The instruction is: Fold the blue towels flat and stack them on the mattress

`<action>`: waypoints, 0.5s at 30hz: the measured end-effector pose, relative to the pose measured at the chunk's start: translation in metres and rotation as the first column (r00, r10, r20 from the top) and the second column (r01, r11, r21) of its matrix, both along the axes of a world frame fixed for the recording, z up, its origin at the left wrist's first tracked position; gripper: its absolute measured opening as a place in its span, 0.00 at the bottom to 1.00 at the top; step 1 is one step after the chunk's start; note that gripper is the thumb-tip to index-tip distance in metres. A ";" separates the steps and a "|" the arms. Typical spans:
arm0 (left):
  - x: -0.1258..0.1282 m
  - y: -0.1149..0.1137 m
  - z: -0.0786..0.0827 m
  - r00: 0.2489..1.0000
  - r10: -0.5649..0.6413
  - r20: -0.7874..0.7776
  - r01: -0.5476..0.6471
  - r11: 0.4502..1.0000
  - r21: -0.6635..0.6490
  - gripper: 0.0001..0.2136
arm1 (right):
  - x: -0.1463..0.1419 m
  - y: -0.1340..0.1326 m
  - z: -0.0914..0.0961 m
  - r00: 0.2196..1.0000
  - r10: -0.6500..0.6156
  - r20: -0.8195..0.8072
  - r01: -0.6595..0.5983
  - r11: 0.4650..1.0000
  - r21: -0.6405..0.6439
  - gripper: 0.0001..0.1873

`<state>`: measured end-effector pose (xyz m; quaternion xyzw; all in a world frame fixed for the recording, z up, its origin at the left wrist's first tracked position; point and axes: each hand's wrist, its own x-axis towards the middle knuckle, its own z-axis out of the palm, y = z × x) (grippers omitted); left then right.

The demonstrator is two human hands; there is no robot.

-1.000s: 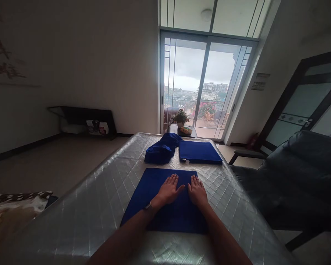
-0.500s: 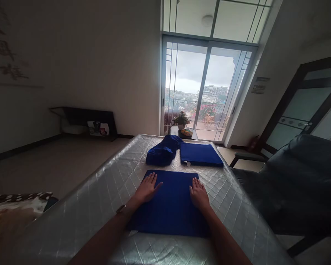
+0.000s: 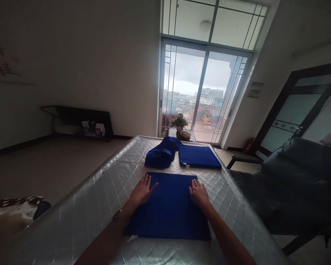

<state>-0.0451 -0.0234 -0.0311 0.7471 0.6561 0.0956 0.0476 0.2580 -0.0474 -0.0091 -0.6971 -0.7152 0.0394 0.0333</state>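
A folded blue cloth (image 3: 169,206) lies flat on a silver quilted surface (image 3: 99,198) in front of me. My left hand (image 3: 142,192) rests open, palm down, on the cloth's far left corner. My right hand (image 3: 199,193) lies open and flat on its far right edge. Beyond them a neatly folded blue cloth (image 3: 198,156) sits at the far right, and a crumpled blue cloth (image 3: 161,154) lies bunched to its left.
A dark leather sofa (image 3: 300,184) stands close on the right. Behind the quilted surface are a small table with a potted plant (image 3: 180,121) and a glass balcony door (image 3: 198,95). A low dark shelf (image 3: 77,121) lines the left wall. A patterned cushion (image 3: 8,213) sits at lower left.
My hands slid apart across the near cloth, the left one going from the centre to the left corner, the right one edging to the right. The camera shifted slightly.
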 end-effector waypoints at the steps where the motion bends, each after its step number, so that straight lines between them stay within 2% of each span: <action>1: 0.000 0.000 0.000 1.000 0.002 -0.003 -0.002 1.000 0.002 0.40 | -0.001 0.004 0.003 1.000 -0.001 0.006 0.001 1.000 0.005 0.33; 5: 0.001 -0.001 0.001 1.000 -0.001 -0.006 0.001 1.000 0.006 0.40 | -0.002 0.021 0.007 1.000 -0.008 -0.003 0.008 0.999 0.045 0.33; 12: -0.001 0.000 -0.001 0.999 -0.004 0.032 0.004 1.000 0.008 0.42 | 0.007 0.037 -0.015 0.998 -0.014 -0.057 0.016 0.999 0.045 0.34; 15: -0.002 0.000 -0.004 1.000 -0.007 0.006 0.007 1.000 0.017 0.41 | 0.009 0.037 -0.017 0.998 -0.012 -0.060 0.015 0.999 0.045 0.33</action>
